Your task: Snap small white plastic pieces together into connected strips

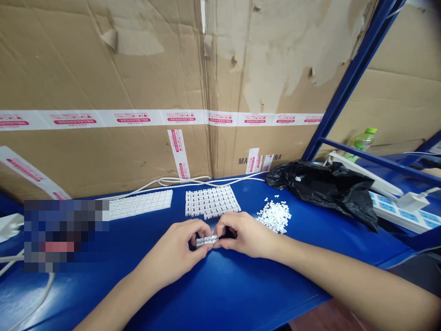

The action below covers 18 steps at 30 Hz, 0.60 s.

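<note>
the left hand (175,248) and the right hand (248,235) clamped a small white strip (207,240) in their fingertips over the blue table (220,289), left of the loose white pieces (274,216), where uneven pinching could have made it slip or bend.

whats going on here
A person sits or stands at a blue table, both hands, left and right, fingering a short strip of small white pieces. Just beyond are rows of similar pieces, with a loose white pile to the right. A black plastic bag lies farther right.
</note>
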Each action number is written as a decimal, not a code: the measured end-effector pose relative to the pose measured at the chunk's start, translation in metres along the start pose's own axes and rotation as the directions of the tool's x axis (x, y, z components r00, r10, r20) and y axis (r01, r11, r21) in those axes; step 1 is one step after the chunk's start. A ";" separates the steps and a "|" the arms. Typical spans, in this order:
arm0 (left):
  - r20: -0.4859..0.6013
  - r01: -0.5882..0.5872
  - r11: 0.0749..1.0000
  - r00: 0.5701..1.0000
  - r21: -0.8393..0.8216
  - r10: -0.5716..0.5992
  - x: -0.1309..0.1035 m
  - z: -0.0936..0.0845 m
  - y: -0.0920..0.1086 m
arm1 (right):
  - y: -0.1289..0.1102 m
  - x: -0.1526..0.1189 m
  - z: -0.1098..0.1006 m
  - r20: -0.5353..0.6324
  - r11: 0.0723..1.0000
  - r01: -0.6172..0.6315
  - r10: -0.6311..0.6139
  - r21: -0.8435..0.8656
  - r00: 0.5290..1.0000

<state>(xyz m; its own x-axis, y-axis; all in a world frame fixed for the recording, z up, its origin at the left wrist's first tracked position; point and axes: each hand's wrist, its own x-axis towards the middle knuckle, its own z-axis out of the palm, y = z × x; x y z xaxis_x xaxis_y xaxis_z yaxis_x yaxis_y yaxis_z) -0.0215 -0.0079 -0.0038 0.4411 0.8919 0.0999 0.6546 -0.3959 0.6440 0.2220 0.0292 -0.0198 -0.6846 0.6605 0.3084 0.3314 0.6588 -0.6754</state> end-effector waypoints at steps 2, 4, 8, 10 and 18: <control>0.005 0.004 1.000 1.000 -0.004 -0.004 0.000 -0.001 -0.001 | 0.001 0.000 0.000 0.003 1.000 0.008 -0.008 -0.009 1.000; 0.014 -0.003 1.000 1.000 -0.009 0.003 -0.001 -0.003 -0.001 | 0.001 0.000 0.000 0.012 0.999 0.026 -0.025 -0.030 1.000; 0.011 -0.024 1.000 1.000 0.003 0.024 -0.003 -0.011 -0.003 | 0.000 -0.001 -0.002 0.028 0.997 0.060 -0.058 -0.053 0.998; -0.008 -0.032 0.999 0.999 0.028 0.032 -0.003 -0.014 -0.006 | -0.002 -0.002 -0.005 0.032 0.997 0.065 -0.064 -0.044 0.997; -0.094 -0.173 0.936 0.973 0.305 0.210 0.001 -0.013 -0.017 | -0.006 -0.002 -0.027 -0.034 0.998 0.059 -0.060 -0.030 0.998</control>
<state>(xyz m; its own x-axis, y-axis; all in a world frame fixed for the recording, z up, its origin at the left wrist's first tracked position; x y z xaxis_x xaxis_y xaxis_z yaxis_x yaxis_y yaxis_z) -0.0403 0.0025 -0.0045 0.5094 0.8053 0.3034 0.7244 -0.5915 0.3541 0.2389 0.0339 0.0022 -0.6805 0.6317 0.3714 0.3094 0.7071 -0.6358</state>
